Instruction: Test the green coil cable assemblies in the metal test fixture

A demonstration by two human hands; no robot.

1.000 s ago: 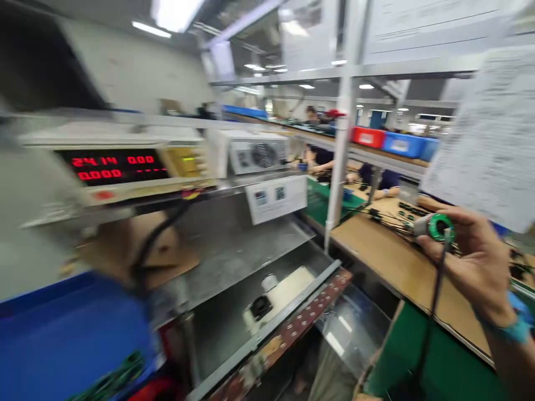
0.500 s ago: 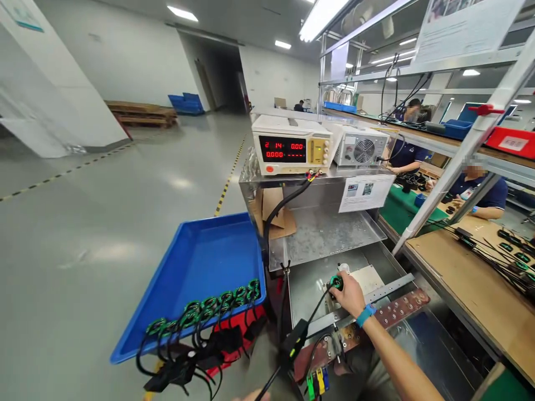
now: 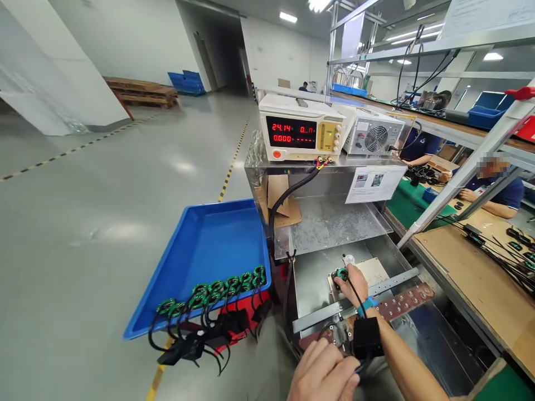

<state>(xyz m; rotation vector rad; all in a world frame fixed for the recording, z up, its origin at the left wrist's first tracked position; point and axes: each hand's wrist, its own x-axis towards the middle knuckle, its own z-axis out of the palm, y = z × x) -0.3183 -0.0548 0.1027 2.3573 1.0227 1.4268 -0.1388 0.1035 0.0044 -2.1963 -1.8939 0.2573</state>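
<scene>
My right hand point(image 3: 353, 285), with a blue wristband point(image 3: 368, 303), is closed on a round green-and-black part point(image 3: 343, 273). It is over the small fixture in the metal tray point(image 3: 313, 275); whether the part touches the fixture I cannot tell. From the part a black cable point(image 3: 356, 294) runs down across my wrist to a black box point(image 3: 368, 337) in front of my forearm. Low in front, my left hand point(image 3: 324, 370) is closed around the cable just below that box. Its fingertips partly hide the cable.
Several similar green rings point(image 3: 209, 292) line the near edge of a blue tray point(image 3: 217, 234), their cables and black boxes hanging outside. A power supply point(image 3: 301, 131) with red digits stands on the shelf above. A drilled copper-coloured bar point(image 3: 405, 301) crosses the bench. Co-workers sit at right.
My left hand has risen into view, bringing the cable and black box rightward to my right forearm. My right hand has turned the green part, staying over the fixture. The view has shifted slightly.
</scene>
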